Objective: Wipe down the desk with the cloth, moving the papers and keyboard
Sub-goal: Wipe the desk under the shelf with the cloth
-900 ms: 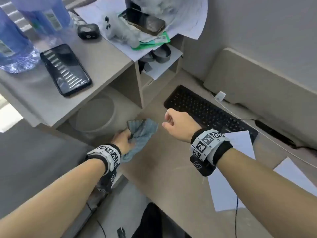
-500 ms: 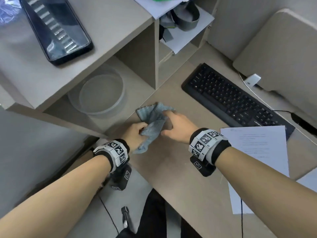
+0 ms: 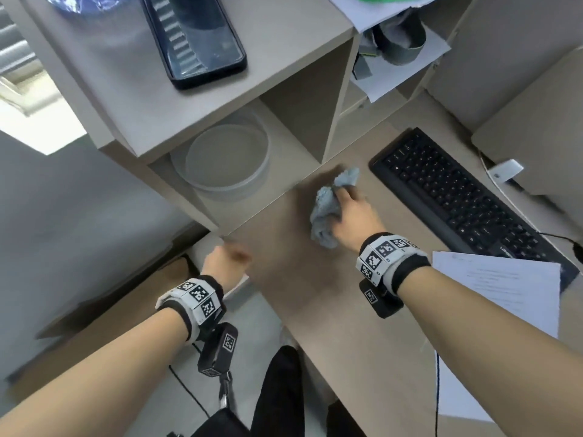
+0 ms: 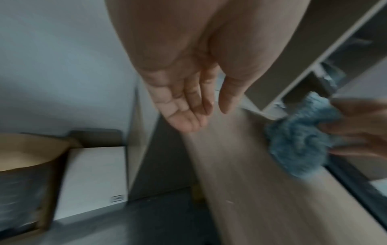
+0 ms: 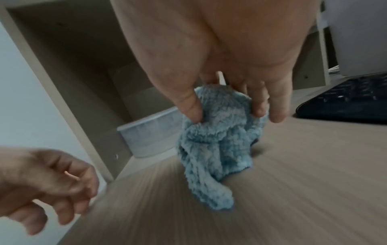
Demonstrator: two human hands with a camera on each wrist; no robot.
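Beige desk (image 3: 362, 357) surface carries the bunched blue cloth (image 3: 328, 209), which hangs from the right hand (image 3: 356, 216) and trails onto the wood near the shelf unit (image 3: 239, 74). That hand pinches the cloth between thumb and curled fingers (image 5: 257, 106) (the grip shows plainly in the right wrist view). Just right of the cloth lies the black keyboard (image 3: 454, 193); a printed paper sheet (image 3: 504, 288) overlaps its near end. At the desk's left corner hovers the left hand (image 4: 188, 106), fingers relaxed and holding nothing. Above, the shelf unit carries a dark phone (image 3: 195, 39); a round clear dish (image 3: 224, 159) sits in its lower compartment.
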